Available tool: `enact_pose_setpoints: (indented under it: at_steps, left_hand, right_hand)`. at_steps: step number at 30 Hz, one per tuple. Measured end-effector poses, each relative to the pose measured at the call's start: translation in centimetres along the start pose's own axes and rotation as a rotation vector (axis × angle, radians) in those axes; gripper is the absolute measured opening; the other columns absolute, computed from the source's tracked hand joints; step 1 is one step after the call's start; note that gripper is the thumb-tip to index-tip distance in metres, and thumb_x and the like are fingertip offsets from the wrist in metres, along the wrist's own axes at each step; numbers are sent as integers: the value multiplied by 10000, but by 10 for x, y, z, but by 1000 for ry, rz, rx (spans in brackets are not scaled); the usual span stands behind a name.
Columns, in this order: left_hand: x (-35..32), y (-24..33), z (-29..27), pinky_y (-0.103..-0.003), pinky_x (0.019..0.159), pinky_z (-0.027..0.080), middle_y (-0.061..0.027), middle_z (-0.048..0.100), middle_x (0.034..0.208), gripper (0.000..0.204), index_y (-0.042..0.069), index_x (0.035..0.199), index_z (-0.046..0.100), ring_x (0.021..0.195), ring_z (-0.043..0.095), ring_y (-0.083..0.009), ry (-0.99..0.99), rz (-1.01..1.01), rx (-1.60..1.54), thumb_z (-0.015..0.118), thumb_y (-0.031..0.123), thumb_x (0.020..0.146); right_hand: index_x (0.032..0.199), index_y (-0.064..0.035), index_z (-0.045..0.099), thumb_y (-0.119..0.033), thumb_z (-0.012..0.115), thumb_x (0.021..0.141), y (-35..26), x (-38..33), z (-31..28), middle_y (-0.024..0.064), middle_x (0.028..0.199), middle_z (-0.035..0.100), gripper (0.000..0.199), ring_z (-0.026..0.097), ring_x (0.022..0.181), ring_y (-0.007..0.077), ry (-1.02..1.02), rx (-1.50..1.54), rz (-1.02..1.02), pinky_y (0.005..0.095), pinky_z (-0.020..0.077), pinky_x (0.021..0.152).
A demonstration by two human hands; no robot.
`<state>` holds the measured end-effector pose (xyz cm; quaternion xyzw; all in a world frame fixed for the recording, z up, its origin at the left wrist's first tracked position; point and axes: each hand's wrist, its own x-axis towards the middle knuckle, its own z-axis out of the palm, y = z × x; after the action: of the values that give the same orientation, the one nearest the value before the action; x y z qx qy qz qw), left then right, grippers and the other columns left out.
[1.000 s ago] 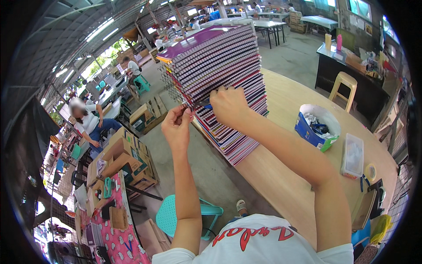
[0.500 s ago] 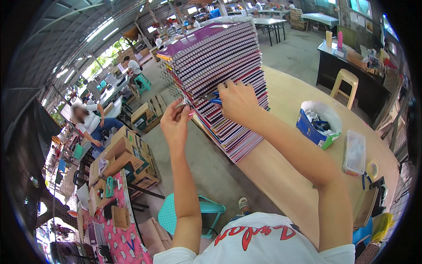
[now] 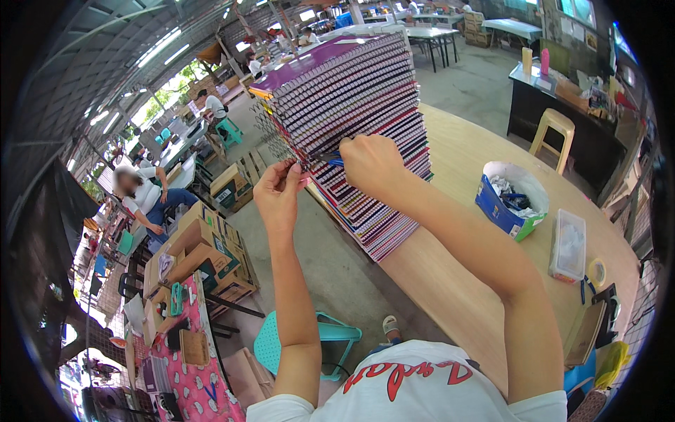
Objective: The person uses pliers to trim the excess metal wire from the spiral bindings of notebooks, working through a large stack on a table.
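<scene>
A tall stack of spiral-bound notebooks point(image 3: 383, 105) stands in front of me, its coil bindings facing my way and a purple cover on top. My right hand point(image 3: 373, 165) is closed round blue-handled pliers point(image 3: 332, 159). Their jaws point left, at the stack's left corner about halfway up. At that same corner my left hand point(image 3: 278, 193) pinches the end of a wire coil point(image 3: 296, 163); the fingertips partly hide it. Above it, several loose coil ends point(image 3: 266, 126) stick out past the notebooks' edges.
The stack rests on a light wooden table point(image 3: 450, 274). On it, to the right, are a blue box of scraps point(image 3: 500, 211), a clear plastic case point(image 3: 568, 246) and a tape roll point(image 3: 596, 272). A teal stool point(image 3: 271, 348) and cardboard boxes point(image 3: 225, 271) stand at left.
My right hand has shifted slightly left and down with the pliers, its fingers curled tighter round the handles. My left hand has moved a little, still pinching at the corner.
</scene>
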<state>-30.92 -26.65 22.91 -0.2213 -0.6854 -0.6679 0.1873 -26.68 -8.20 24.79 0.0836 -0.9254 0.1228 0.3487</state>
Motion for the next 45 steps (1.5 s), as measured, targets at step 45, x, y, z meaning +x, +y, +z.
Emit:
enact_pose_setpoints:
  at_steps: [45]
  left_hand:
    - [14,14,-11,-239,676,561,-101,694,982,277,-63,1124,632,831,695,-166,-8,12,18,683,83,894]
  right_hand:
    - [768,-27,668,-93,647,686,-2,20,-21,152,791,677,107,683,717,332,-79,-59,-76,415,555,646]
